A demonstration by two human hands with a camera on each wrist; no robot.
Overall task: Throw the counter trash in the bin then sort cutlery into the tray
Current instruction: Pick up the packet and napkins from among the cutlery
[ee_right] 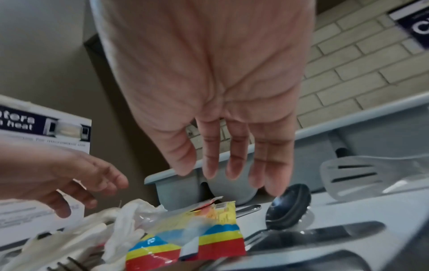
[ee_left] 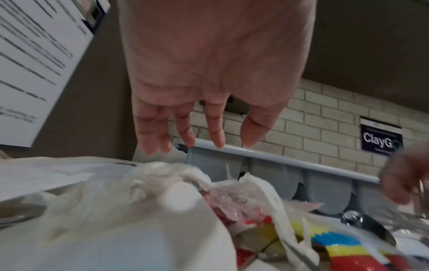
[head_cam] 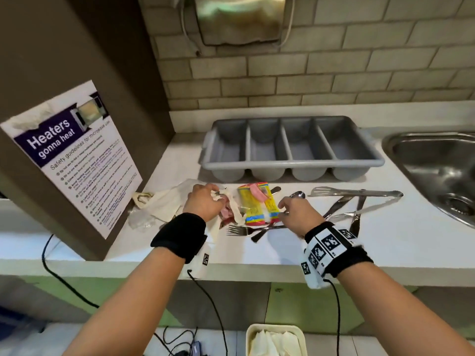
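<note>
White crumpled wrappers [head_cam: 231,201] lie under the spread left hand [head_cam: 203,201]; right hand [head_cam: 295,211] hovers, fingers loose.

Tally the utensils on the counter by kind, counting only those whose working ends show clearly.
Fork: 1
Spoon: 1
Slotted tongs: 1
Total: 3
The crossed handles beside them overlap too much to sort or count.
</note>
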